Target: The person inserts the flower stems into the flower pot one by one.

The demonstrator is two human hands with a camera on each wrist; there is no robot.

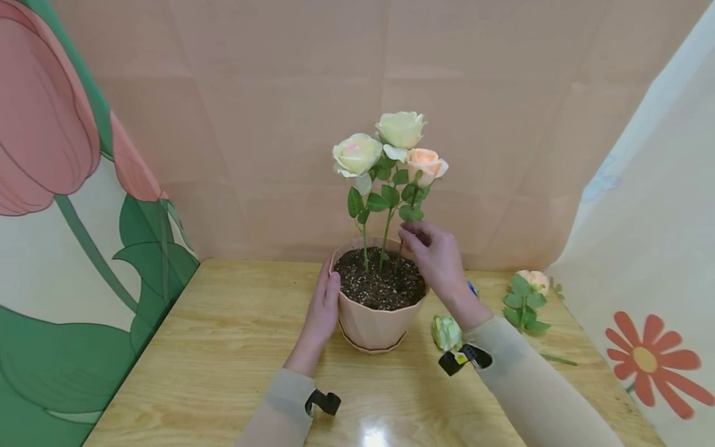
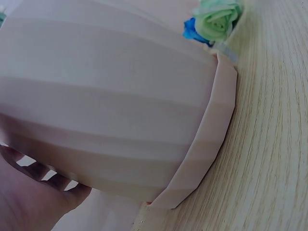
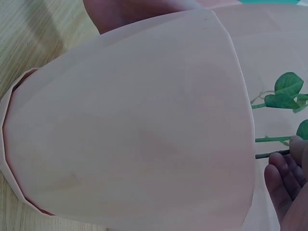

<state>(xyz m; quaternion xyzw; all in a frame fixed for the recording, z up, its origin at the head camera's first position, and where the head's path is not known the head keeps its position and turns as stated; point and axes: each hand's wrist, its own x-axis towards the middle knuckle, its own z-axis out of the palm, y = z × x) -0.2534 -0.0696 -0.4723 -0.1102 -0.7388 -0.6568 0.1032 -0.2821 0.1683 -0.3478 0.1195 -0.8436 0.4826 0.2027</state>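
A pale pink faceted pot filled with dark soil stands on its saucer. My left hand rests along its left side, thumb near the rim; in the left wrist view those fingers touch the wall. At the pot's right rim, my right hand pinches the dark lower stem of a peach rose, just above the soil. Two cream roses, one at left and a taller one in the middle, stand upright in the soil.
Right of the pot lies a pale green rose, with a bit of blue behind the right wrist. Farther right, a peach rose with leaves lies near a loose green stem. A pink backdrop rises behind the table.
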